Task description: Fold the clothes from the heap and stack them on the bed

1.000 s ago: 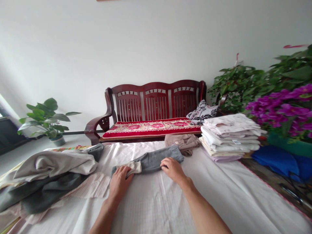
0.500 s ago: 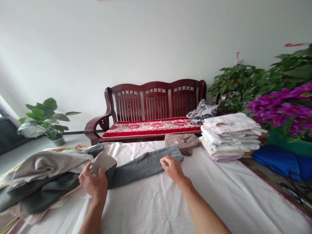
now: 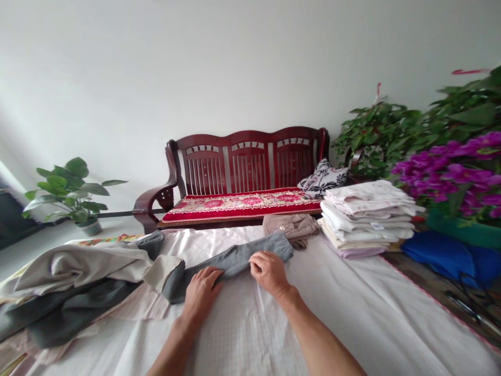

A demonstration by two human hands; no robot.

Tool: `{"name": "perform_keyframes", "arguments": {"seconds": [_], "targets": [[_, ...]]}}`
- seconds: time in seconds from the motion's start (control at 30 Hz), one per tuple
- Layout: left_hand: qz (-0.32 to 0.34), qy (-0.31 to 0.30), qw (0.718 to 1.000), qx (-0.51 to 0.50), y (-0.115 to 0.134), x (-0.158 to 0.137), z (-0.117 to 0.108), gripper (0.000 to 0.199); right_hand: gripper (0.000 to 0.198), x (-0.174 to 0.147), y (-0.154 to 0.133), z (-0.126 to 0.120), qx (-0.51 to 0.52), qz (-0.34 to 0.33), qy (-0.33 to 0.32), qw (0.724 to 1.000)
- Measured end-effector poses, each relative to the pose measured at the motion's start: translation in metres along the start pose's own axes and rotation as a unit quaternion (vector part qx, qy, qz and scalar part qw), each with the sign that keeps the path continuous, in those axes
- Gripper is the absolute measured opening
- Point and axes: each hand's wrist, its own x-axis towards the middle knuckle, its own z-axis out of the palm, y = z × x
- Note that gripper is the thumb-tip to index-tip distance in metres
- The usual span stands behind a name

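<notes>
A pair of grey trousers [image 3: 238, 257], folded long and narrow, lies across the white cloth in front of me, its gathered end at the right. My left hand [image 3: 202, 292] rests on its middle, palm down with the fingers extended. At the near edge, towards the gathered end, my right hand [image 3: 271, 272] has its fingers curled and pinched on the fabric. Just left of the trousers is a heap of loose clothes, with a beige garment [image 3: 82, 266] over a dark grey one [image 3: 74, 313]. A beige flap [image 3: 162, 272] touches the trousers' left end.
A stack of folded light clothes [image 3: 368, 219] stands at the right on the white cloth [image 3: 250, 334]. Behind the trousers lies a folded brown garment [image 3: 291, 225]. Beyond are a wooden bench [image 3: 246, 162], a patterned cushion [image 3: 324, 178], potted plants [image 3: 72, 193] and purple flowers [image 3: 457, 172].
My left hand has let go of the beige flap and moved right onto the grey trousers. My right hand has shifted slightly left along the trousers' near edge.
</notes>
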Motion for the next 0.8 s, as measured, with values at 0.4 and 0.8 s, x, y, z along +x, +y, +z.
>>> {"name": "perform_keyframes", "arguments": {"seconds": [0.4,0.8], "targets": [[-0.129,-0.004,0.983,-0.127,0.028,0.028,-0.056,0.038,0.041,-0.004,-0.009,-0.003,0.052,-0.029,0.065,0.996],[-0.073,-0.129,0.936,-0.320,0.063,0.057,-0.106,0.037,0.032,-0.001,-0.017,-0.007,0.044,0.026,0.181,0.982]]}}
